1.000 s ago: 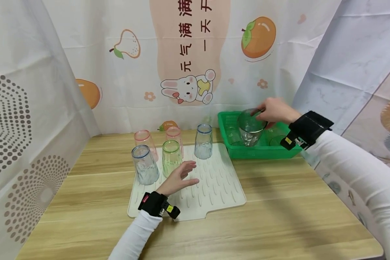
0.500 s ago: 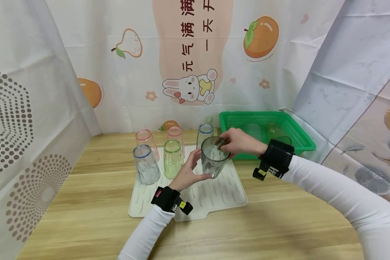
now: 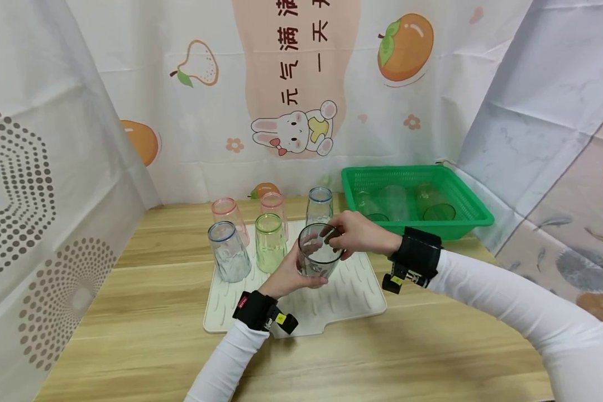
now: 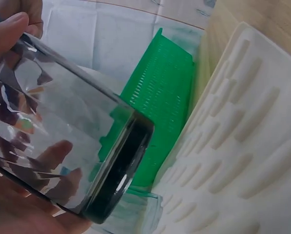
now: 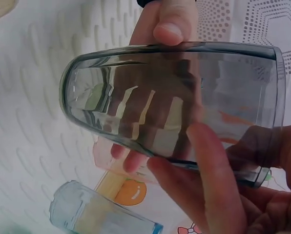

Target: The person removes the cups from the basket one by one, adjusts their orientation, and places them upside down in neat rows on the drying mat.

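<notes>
From where I stand, the person has both hands on one smoky grey, clear-walled glass tumbler [image 3: 313, 255], held just above a white ridged drying mat [image 3: 354, 298] with its mouth tipped upward. The left hand [image 3: 285, 273] cradles the tumbler's side, thumb across the front and fingers wrapped round behind; the right hand [image 3: 359, 233] grips it up at the rim. So the two hands meet on the same piece of glass – its thick dark base is apart from the mat. On the left part of the mat stand a blue-ringed clear glass [image 3: 231, 257] and a green glass [image 3: 271, 245] in front, with two pink glasses [image 3: 273, 204] behind them, while a second blue-ringed glass [image 3: 320, 205] stands alone further right, close behind the tumbler. Each shows its coloured ring uppermost. Off to the right, a green plastic basket [image 3: 447, 229] sits on the wood-grained bench [image 3: 146, 312] and holds several more glasses [image 3: 396, 202] – they overlap, and I can't tell exactly how many. A white curtain [image 3: 191, 123] printed with fruit and a rabbit hangs behind it all, and both white sleeves [image 3: 502, 301] end at black wrist straps [image 3: 416, 254].
</notes>
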{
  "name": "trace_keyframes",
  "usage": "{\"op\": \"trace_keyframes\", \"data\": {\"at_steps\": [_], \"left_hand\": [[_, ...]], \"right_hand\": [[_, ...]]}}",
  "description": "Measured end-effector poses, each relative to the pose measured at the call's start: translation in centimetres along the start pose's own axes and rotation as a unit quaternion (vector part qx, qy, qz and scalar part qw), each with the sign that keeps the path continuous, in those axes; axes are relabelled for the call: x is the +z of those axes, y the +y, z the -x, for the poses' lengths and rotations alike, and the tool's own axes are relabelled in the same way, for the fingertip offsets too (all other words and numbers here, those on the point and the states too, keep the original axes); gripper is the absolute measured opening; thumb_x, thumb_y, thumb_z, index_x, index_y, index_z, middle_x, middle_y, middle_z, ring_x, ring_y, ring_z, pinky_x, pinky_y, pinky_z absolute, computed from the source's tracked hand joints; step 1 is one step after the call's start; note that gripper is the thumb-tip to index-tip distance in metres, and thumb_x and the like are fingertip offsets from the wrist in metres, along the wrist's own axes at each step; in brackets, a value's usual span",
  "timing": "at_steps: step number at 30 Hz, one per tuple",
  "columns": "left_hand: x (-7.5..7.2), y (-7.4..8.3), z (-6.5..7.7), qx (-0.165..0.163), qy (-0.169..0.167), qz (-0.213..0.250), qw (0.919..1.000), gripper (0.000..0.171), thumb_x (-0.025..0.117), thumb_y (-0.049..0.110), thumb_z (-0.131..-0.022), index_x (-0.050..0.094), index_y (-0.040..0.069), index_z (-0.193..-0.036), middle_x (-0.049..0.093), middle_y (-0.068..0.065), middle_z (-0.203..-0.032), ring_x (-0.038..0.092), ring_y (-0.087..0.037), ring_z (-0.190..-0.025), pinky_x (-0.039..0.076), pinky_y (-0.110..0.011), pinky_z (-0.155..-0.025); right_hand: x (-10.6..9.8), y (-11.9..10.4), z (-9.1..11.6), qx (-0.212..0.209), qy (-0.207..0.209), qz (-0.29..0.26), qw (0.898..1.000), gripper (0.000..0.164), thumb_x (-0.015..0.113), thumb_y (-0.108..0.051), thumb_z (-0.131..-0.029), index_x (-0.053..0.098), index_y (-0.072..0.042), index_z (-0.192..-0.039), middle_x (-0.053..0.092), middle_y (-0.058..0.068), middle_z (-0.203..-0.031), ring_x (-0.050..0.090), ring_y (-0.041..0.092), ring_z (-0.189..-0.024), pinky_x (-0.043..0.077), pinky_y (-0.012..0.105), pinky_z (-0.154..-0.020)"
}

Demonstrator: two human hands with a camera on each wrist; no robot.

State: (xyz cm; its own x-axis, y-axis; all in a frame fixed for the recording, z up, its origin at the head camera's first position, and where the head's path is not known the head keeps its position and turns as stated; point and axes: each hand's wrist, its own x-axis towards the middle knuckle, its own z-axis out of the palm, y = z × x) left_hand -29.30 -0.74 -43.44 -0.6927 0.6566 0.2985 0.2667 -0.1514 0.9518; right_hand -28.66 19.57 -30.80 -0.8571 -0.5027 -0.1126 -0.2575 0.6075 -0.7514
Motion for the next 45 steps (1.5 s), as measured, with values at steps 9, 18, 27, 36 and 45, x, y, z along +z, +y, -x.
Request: {"op": "trace_keyframes", "data": {"at_steps": [9,18,27,36,45], "left_hand": [[-0.7,0.9,0.1,0.0,0.004,-0.044,0.999,0.079,0.078,0.007,-0.08,0.032,0.01,-0.145,0.045,-0.019,-0.14,0.043,-0.035,-0.129,0.045,-0.04,-0.096],[-2.6,4.0,1.1,-0.004,0.115,-0.159,0.9805,0.085,0.081,0.003,-0.075,0.034,0.008,-0.145,0.051,-0.016,-0.135,0.047,-0.029,-0.125,0.04,-0.05,-0.1],[-3.3,6.6,2.1,-0.061,0.157,-0.318,0.9331,0.089,0.088,0.016,-0.068,0.041,0.006,-0.142,0.053,-0.013,-0.13,0.051,-0.029,-0.114,0.043,-0.048,-0.093],[-2.2,8.1,1.9,-0.057,0.152,-0.451,0.8774,0.086,0.091,0.023,-0.06,0.048,0.004,-0.132,0.06,-0.016,-0.115,0.057,-0.032,-0.099,0.048,-0.048,-0.079],[-1.0,7.8,2.0,-0.038,0.153,-0.512,0.8444,0.088,0.094,0.026,-0.055,0.052,0.003,-0.13,0.061,-0.019,-0.115,0.058,-0.036,-0.102,0.046,-0.055,-0.08]], "right_hand": [[-0.2,0.1,0.3,0.006,-0.007,-0.025,1.0,0.027,0.056,-0.004,-0.094,0.061,0.004,-0.119,0.065,0.017,-0.106,0.066,0.026,-0.082,0.058,0.036,-0.064],[-0.9,-0.3,2.1,-0.081,0.074,0.075,0.991,0.053,0.071,-0.023,-0.09,0.052,-0.002,-0.134,0.056,0.015,-0.131,0.056,0.029,-0.117,0.051,0.041,-0.09],[1.1,1.1,3.7,-0.241,0.155,0.157,0.945,0.057,0.082,-0.01,-0.077,0.057,-0.003,-0.127,0.056,0.008,-0.127,0.05,0.024,-0.121,0.047,0.039,-0.094],[3.9,2.3,2.8,-0.313,0.153,0.103,0.932,0.056,0.082,-0.004,-0.076,0.057,-0.004,-0.127,0.059,0.006,-0.124,0.052,0.024,-0.119,0.046,0.038,-0.097],[6.6,4.1,0.7,-0.357,0.135,0.077,0.921,0.047,0.077,0.004,-0.078,0.06,-0.002,-0.121,0.063,0.008,-0.117,0.053,0.025,-0.117,0.043,0.036,-0.099]]}}
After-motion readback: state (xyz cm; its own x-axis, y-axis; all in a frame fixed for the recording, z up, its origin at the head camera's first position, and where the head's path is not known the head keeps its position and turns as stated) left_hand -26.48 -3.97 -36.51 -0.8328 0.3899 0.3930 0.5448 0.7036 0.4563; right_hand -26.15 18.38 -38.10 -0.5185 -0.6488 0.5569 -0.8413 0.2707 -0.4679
